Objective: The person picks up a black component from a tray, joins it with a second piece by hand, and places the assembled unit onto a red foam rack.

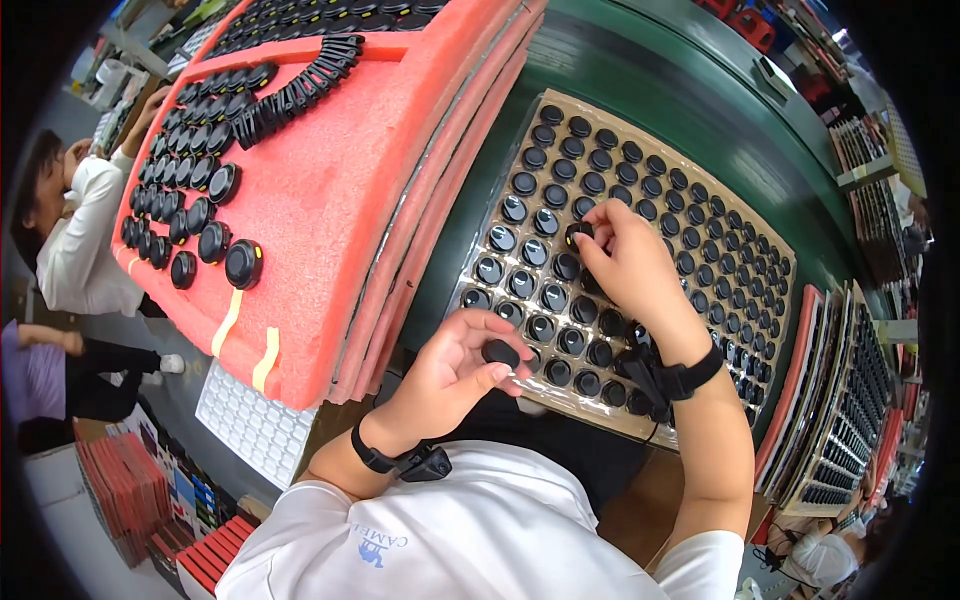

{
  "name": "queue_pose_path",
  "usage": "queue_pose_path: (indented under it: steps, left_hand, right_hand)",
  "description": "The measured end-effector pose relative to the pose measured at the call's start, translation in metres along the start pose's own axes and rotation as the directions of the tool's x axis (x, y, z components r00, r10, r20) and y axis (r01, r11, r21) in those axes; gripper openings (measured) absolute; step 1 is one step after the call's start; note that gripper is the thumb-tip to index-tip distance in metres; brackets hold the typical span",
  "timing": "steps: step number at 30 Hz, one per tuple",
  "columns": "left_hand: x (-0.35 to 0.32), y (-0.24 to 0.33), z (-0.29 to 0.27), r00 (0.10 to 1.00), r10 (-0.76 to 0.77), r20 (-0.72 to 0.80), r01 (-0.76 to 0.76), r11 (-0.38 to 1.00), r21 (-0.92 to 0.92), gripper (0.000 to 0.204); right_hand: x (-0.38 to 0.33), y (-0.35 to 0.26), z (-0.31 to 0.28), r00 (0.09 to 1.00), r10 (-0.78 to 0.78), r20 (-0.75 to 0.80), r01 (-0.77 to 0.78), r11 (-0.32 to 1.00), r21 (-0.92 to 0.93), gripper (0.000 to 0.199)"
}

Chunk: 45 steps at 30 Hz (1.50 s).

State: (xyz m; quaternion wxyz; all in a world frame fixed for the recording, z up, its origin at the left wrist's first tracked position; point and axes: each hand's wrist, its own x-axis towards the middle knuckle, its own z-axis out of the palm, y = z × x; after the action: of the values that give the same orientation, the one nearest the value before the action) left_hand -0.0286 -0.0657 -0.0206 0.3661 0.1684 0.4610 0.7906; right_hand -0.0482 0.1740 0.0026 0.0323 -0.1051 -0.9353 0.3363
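A clear plastic tray (545, 100) full of round black parts in rows lies on the green work surface before me. My right hand (630, 262) is over the tray's middle, its thumb and fingers pinching a small round black part (578, 234). Close to the tray's near left corner, my left hand (452, 372) holds another round black disc (500, 353) between thumb and fingers, palm turned up. Several parts at the tray's left side have shiny, glassy tops, while most others look matt black. The exact kind of these parts cannot be made out.
Stacked pink foam trays (330, 230) rise at my left, with black round pieces and a row of black clips on top. More filled trays (835, 400) stand at the right. A white tray (255, 425) sits low at the left. A co-worker (90, 230) is beyond the foam.
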Motion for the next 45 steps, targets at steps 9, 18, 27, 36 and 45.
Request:
queue_pose_path:
  steps: [9,18,27,36,45]
  left_hand:
    - [-0.004,0.001,-0.013,0.999,0.040,0.028,-0.041,0.999,0.033,0.029]
    - [0.001,0.002,-0.004,0.997,0.037,-0.063,-0.034,0.998,0.046,0.031]
    - [0.006,-0.002,0.001,0.999,0.029,0.029,-0.028,0.999,-0.024,0.030]
    - [0.007,0.004,-0.002,0.995,-0.101,0.024,0.103,0.987,-0.124,0.021]
    - [-0.002,0.000,-0.009,0.993,-0.115,0.000,0.115,0.993,-0.024,0.011]
  right_hand:
    - [0.009,0.002,0.012,0.984,-0.173,-0.046,0.149,0.933,-0.329,0.022]
    - [-0.044,-0.044,-0.008,0.931,-0.228,0.284,0.117,0.926,0.360,0.025]
    - [-0.060,-0.037,-0.006,0.815,-0.561,0.145,0.493,0.803,0.335,0.028]
    - [-0.030,-0.011,-0.026,0.996,-0.071,0.058,0.066,0.995,0.078,0.019]
    - [-0.011,0.025,-0.008,0.968,-0.243,-0.065,0.184,0.861,-0.475,0.021]
